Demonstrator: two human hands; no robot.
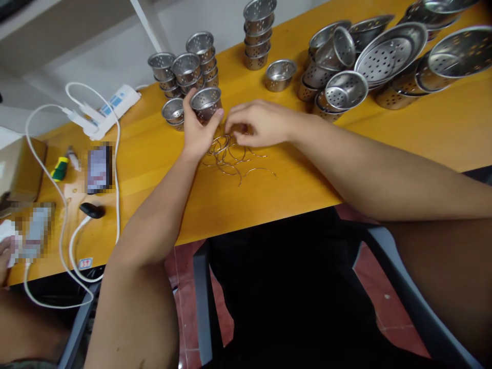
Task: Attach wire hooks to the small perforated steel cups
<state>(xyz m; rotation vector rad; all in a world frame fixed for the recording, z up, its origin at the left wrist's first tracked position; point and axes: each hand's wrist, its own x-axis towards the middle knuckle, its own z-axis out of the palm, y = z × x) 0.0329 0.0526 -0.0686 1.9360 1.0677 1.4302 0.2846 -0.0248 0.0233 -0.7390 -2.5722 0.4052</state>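
My left hand (197, 136) is closed round a small perforated metal cup (206, 104), thumb on its near right side and fingers on its left. The cup's mouth faces up. Just to its right, my right hand (261, 123) is held low with fingers curled down toward the thumb. Whether a wire is between those fingertips is hidden. Under and in front of both hands lies a loose tangle of thin curved metal wires (225, 156). One curved wire (261, 169) lies a little apart, nearer the front edge.
Stacked perforated cups (186, 69) stand behind my left hand, with another stack (257, 38) farther back. A single cup (280, 77) and piled strainers (384, 56) are at right. On the left lie a power strip (115, 110), white cables, phones (99, 169) and another person's hand (5, 251).
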